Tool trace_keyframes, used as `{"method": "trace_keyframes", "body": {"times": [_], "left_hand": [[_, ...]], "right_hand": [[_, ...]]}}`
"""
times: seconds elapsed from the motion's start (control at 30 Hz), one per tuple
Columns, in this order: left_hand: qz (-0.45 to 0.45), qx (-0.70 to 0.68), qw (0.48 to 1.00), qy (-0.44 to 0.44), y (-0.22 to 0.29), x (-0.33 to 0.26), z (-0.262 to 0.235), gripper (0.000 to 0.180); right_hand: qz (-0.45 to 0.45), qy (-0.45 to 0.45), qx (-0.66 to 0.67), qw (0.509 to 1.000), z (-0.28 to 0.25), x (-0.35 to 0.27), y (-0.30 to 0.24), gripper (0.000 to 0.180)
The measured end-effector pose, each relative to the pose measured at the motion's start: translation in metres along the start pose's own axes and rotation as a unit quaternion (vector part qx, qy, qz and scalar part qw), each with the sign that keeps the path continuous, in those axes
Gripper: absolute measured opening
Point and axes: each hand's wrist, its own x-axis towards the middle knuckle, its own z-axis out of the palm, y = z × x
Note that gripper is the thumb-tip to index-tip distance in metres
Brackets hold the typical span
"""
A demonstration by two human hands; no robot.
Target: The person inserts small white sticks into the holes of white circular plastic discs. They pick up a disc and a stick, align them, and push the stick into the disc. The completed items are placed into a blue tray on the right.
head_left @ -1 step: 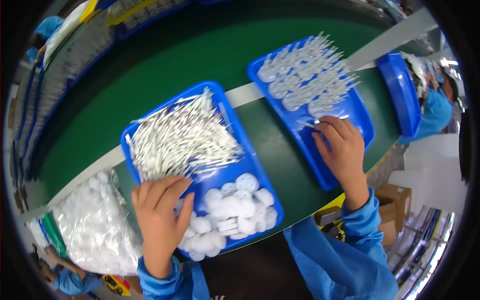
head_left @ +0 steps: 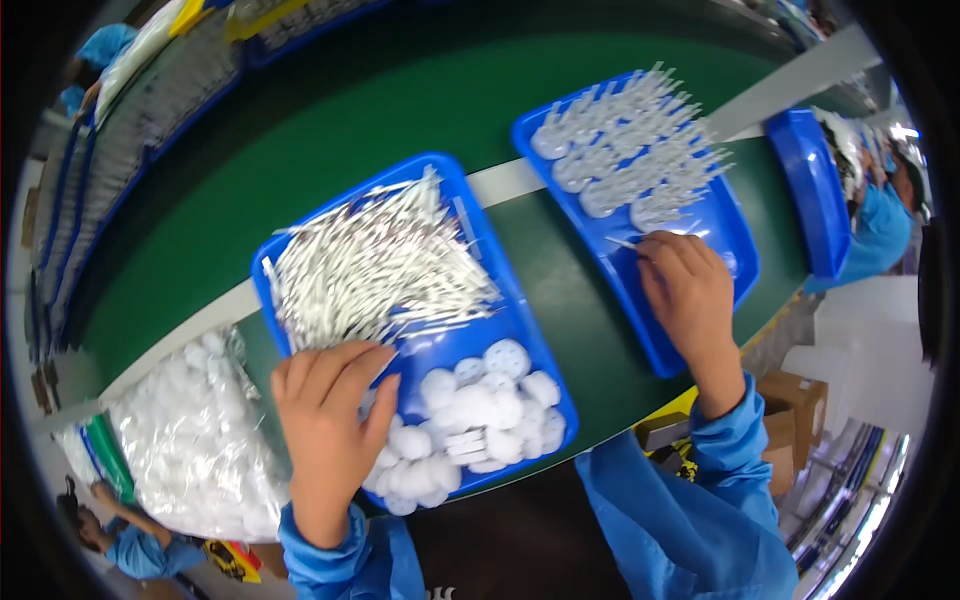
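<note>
My right hand (head_left: pixel 690 295) is over the near part of the right blue tray (head_left: pixel 655 335). Its thumb and fingertips pinch a thin white stick (head_left: pixel 622 242), whose free end points left. Farther back in that tray stand rows of white round pieces with thin upright stems (head_left: pixel 630 150). My left hand (head_left: pixel 335 415) hovers over the left edge of the left blue tray (head_left: pixel 520 320), thumb and forefinger apart, its other fingers bent. Beside it are a heap of slim white sticks (head_left: pixel 370 260) and a pile of round white pieces (head_left: pixel 475 410).
A clear bag of white pieces (head_left: pixel 195 440) lies left of the trays. Both trays rest on a green work surface (head_left: pixel 540 240). Another blue tray (head_left: pixel 808 195) is at the right, near a person in blue (head_left: pixel 880 230). Cardboard boxes (head_left: pixel 795 405) stand at lower right.
The trays and bag appear slightly farther right in the picture. The stick at my right fingertips shows more plainly. My left hand stays by the sticks and round pieces.
</note>
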Motion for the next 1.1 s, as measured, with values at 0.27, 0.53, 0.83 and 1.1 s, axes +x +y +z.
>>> {"method": "trace_keyframes", "body": {"times": [0.27,0.53,0.83,1.1], "left_hand": [[0.036,-0.111,0.991,-0.065,0.002,-0.002,0.024,0.035],[0.099,-0.194,0.974,-0.054,0.023,0.035,0.052,0.031],[-0.103,-0.524,0.845,0.008,-0.005,0.029,0.031,0.022],[-0.154,-0.57,0.798,0.12,-0.029,0.012,0.041,0.041]], "right_hand": [[0.087,-0.021,0.159,0.983,-0.015,-0.005,-0.033,0.039],[0.049,-0.03,0.476,0.877,-0.005,0.011,-0.084,0.023],[0.087,-0.068,0.638,0.762,-0.006,0.036,-0.123,0.019],[-0.079,0.043,0.442,0.893,0.045,0.078,-0.165,0.019]]}}
